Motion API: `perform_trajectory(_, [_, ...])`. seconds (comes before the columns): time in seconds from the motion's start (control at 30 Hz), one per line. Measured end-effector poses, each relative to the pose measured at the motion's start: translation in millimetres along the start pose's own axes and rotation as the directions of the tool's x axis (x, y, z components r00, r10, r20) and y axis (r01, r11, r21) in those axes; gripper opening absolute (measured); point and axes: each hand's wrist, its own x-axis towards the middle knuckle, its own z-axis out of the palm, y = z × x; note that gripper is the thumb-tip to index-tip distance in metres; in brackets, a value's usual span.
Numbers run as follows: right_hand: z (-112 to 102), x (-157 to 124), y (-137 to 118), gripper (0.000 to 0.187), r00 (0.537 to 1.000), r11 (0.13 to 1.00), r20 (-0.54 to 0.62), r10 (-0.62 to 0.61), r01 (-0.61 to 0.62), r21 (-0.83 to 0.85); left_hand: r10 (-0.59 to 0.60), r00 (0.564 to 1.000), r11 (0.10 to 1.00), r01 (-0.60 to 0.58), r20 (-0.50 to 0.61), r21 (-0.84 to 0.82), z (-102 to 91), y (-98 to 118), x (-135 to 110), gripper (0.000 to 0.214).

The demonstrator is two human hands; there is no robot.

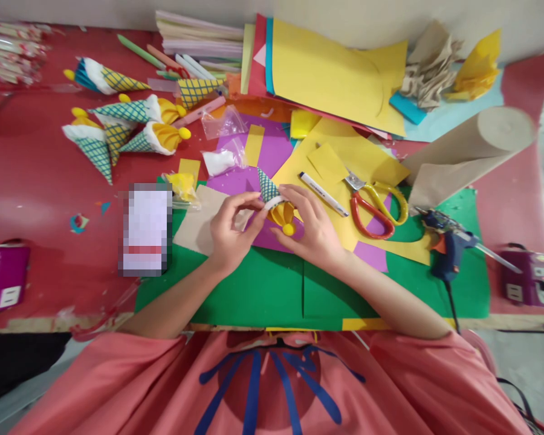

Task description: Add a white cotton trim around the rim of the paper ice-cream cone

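Note:
Between my hands is a small paper ice cream cone [268, 188], with a blue-green lattice pattern, a white fluffy rim, yellow folds inside and a yellow ball at its lower end. It lies tilted, tip pointing away from me. My left hand [236, 228] pinches the white rim from the left with thumb and fingers. On the right side, my right hand [315, 226] curls round the cone, its fingers at the rim and its thumb near the yellow ball [289, 229]. Beneath them are purple paper [276, 240] and a piece of beige card [197, 220].
Scissors [375, 208] and a white marker [324, 194] lie right of my hands on yellow paper. A glue gun [451, 248] rests at the right, near a brown paper roll [471, 145]. Several finished cones [138, 110] sit at the left, above a blurred-out rectangle [145, 223].

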Motion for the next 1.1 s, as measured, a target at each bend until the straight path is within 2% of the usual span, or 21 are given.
perform_trajectory(0.1, [-6,4,2,0.049,0.998,0.989,0.004,0.061,-0.061,0.137,0.102,0.995,0.995,-0.102,-0.002,-0.014,-3.2,1,6,0.026])
perform_trajectory(0.2, [-18,10,10,0.046,0.984,0.903,0.119,0.129,-0.166,0.396,0.139,0.988,0.990,-0.137,-0.064,0.031,-8.6,1,13,0.032])
perform_trajectory(0.23, [-22,12,13,0.046,0.975,0.852,0.180,0.132,-0.205,0.482,0.106,0.993,0.994,-0.105,-0.048,0.021,-10.4,1,15,0.035])
perform_trajectory(0.3, [-27,15,20,0.048,0.953,0.742,0.277,0.124,-0.274,0.612,-0.030,0.996,0.998,0.034,0.086,-0.046,-12.7,1,17,0.038])
perform_trajectory(0.37, [-28,17,26,0.048,0.939,0.626,0.309,0.148,-0.331,0.706,-0.186,0.950,0.973,0.213,0.250,-0.084,-12.4,2,15,0.037])
perform_trajectory(0.43, [-24,17,28,0.042,0.932,0.520,0.289,0.218,-0.361,0.774,-0.286,0.894,0.940,0.331,0.346,-0.078,-9.4,4,11,0.035])
perform_trajectory(0.5, [-17,17,28,0.033,0.913,0.449,0.243,0.327,-0.377,0.810,-0.306,0.873,0.925,0.367,0.380,-0.099,-4.7,8,6,0.041])
perform_trajectory(0.57, [-11,17,27,0.029,0.878,0.411,0.204,0.433,-0.393,0.822,-0.302,0.871,0.911,0.383,0.387,-0.151,0.3,11,3,0.050])
perform_trajectory(0.67, [-4,16,22,0.031,0.839,0.352,0.240,0.488,-0.441,0.825,-0.310,0.888,0.899,0.391,0.340,-0.200,5.2,13,0,0.053])
perform_trajectory(0.77, [-1,14,17,0.037,0.853,0.325,0.309,0.422,-0.460,0.826,-0.272,0.914,0.925,0.335,0.300,-0.181,4.9,12,-3,0.055])
perform_trajectory(0.87, [2,10,13,0.049,0.863,0.330,0.313,0.396,-0.452,0.829,-0.193,0.933,0.967,0.234,0.304,-0.103,1.0,8,-4,0.046])
perform_trajectory(0.97, [5,1,8,0.049,0.845,0.307,0.315,0.432,-0.466,0.829,-0.013,0.982,0.998,0.025,0.187,-0.059,-3.3,5,-1,0.038])
perform_trajectory(1.03, [7,-6,6,0.046,0.832,0.306,0.314,0.457,-0.479,0.823,0.146,0.978,0.989,-0.141,0.146,-0.048,-4.9,3,3,0.044])
perform_trajectory(1.1, [9,-14,3,0.043,0.832,0.318,0.307,0.462,-0.478,0.819,0.199,0.953,0.980,-0.191,0.230,-0.055,-5.3,2,6,0.053])
